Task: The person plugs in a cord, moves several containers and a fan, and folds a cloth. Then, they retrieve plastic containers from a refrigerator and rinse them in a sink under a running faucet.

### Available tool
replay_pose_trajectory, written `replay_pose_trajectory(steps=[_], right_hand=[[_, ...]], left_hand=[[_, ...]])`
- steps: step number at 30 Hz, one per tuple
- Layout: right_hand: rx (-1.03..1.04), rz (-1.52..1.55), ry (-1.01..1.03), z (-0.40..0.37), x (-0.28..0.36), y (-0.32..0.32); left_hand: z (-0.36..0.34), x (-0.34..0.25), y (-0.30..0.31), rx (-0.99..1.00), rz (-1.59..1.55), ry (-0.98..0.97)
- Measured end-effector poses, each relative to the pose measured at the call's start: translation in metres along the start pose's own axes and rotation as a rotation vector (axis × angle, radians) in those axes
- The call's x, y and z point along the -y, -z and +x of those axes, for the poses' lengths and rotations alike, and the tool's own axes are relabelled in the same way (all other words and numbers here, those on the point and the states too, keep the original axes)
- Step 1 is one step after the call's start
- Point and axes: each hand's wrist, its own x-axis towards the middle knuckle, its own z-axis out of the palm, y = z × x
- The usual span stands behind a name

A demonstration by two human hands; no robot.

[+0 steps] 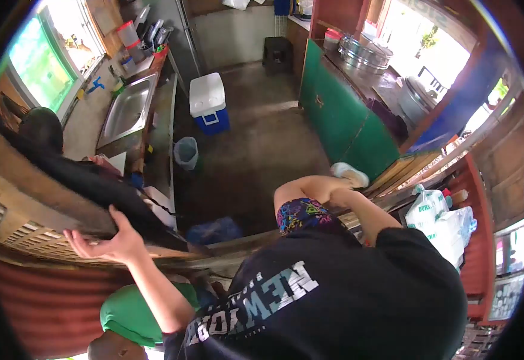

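Note:
My left hand [111, 241] is at the edge of a wooden plank [52, 192] on the left, with the thumb up and the fingers stretched out apart. It touches or nearly touches the plank and holds nothing I can see. Below the plank runs a slatted wooden panel [22, 223]. My right hand [337, 197] reaches down to my bent leg [304, 187], near the ankle; its fingers are hidden. A pale clog-like shoe [353, 174] is on that foot. Patterned shorts [301, 215] and a black printed T-shirt [334, 288] cover my body.
A person in a green shirt [142, 309] is close by at lower left. Ahead stand a blue-and-white cooler [208, 99], a bin [186, 153] and a sink [129, 108]. Metal pots [364, 53] top the green cabinet [340, 123]. White plastic bags [436, 222] lie at right.

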Motion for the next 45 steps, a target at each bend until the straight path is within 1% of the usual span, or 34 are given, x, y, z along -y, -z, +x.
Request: replay_pose_trajectory(steps=[2,3,5,6,8,9,10,11,12,13,15,16,17,18,19,21,22,24,25,26,28,32,33,34,36,37,39,40,41,42,43,45], right_hand=[[-0.554,0.701,-0.316,0.047,-0.021,0.012],[-0.419,0.551,-0.277,0.033,-0.014,0.068],[-0.440,0.507,-0.223,0.015,-0.041,0.138],[-0.598,0.623,-0.206,0.027,-0.073,0.142],[-0.682,0.530,-0.271,0.027,-0.149,0.170],[-0.577,0.417,-0.300,0.026,-0.204,0.184],[-0.597,0.392,-0.436,0.035,-0.272,0.180],[-0.757,0.314,-0.510,0.037,-0.340,0.169],[-0.766,0.361,-0.774,0.044,-0.416,0.158],[-0.852,0.503,-0.958,0.027,-0.461,0.168],[-0.891,0.639,-1.220,0.002,-0.535,0.186],[-0.958,0.597,-1.272,0.007,-0.582,0.167],[-0.867,0.613,-1.367,-0.007,-0.591,0.187],[-0.921,0.533,-1.436,0.002,-0.624,0.164],[-0.928,0.461,-1.501,0.004,-0.635,0.162],[-0.928,0.303,-1.458,0.009,-0.651,0.150],[-0.907,0.260,-1.402,0.010,-0.653,0.148],[-0.988,0.158,-1.265,0.018,-0.656,0.134],[-0.998,0.179,-1.299,0.020,-0.658,0.130],[-0.995,0.221,-1.278,0.017,-0.655,0.136],[-0.997,0.197,-1.253,0.021,-0.654,0.134],[-0.948,0.228,-1.280,0.016,-0.655,0.141],[-0.970,0.172,-1.264,0.016,-0.656,0.138],[-0.939,0.255,-1.266,0.012,-0.654,0.146],[-0.948,0.212,-1.279,0.015,-0.656,0.139],[-0.964,0.211,-1.260,0.012,-0.656,0.143],[-0.957,0.301,-1.226,0.013,-0.660,0.135],[-1.020,0.180,-1.248,0.018,-0.660,0.129],[-1.000,0.239,-1.260,0.021,-0.661,0.127],[-0.968,0.305,-1.255,0.023,-0.659,0.125],[-0.981,0.327,-1.246,0.021,-0.659,0.127],[-1.008,0.372,-1.228,0.019,-0.660,0.129]], left_hand=[[-0.002,-0.001,-0.001,-0.005,0.023,0.038],[-0.001,-0.004,-0.001,0.019,0.066,0.071],[-0.003,-0.012,0.003,0.048,0.140,0.144],[-0.007,-0.012,0.002,0.056,0.166,0.174],[-0.019,-0.005,0.003,0.034,0.302,0.230],[-0.028,-0.009,-0.003,0.023,0.362,0.242],[-0.039,-0.022,-0.014,0.021,0.415,0.254],[-0.058,-0.040,-0.026,0.027,0.454,0.259],[-0.077,-0.061,-0.045,0.045,0.488,0.266],[-0.097,-0.086,-0.063,0.069,0.532,0.281],[-0.136,-0.137,-0.101,0.151,0.612,0.320],[-0.155,-0.155,-0.116,0.192,0.653,0.340],[-0.169,-0.174,-0.130,0.229,0.678,0.369],[-0.181,-0.188,-0.139,0.281,0.708,0.402],[-0.191,-0.202,-0.149,0.326,0.723,0.437],[-0.206,-0.227,-0.165,0.417,0.736,0.506],[-0.212,-0.238,-0.170,0.458,0.739,0.535],[-0.224,-0.257,-0.178,0.520,0.753,0.599],[-0.231,-0.263,-0.177,0.557,0.763,0.633],[-0.237,-0.271,-0.179,0.590,0.770,0.674],[-0.252,-0.286,-0.184,0.682,0.766,0.732],[-0.291,-0.313,-0.209,0.933,0.687,0.899],[-0.301,-0.317,-0.223,1.011,0.645,0.937],[-0.312,-0.324,-0.240,1.090,0.588,0.970],[-0.337,-0.336,-0.286,1.272,0.429,1.003],[-0.345,-0.344,-0.324,1.360,0.328,0.994],[-0.355,-0.367,-0.400,1.533,0.105,0.951],[-0.357,-0.381,-0.438,1.613,-0.005,0.910],[-0.357,-0.394,-0.470,1.692,-0.107,0.870],[-0.355,-0.407,-0.497,1.766,-0.188,0.829],[-0.355,-0.421,-0.520,1.841,-0.267,0.788],[-0.359,-0.429,-0.563,1.940,-0.335,0.715]])
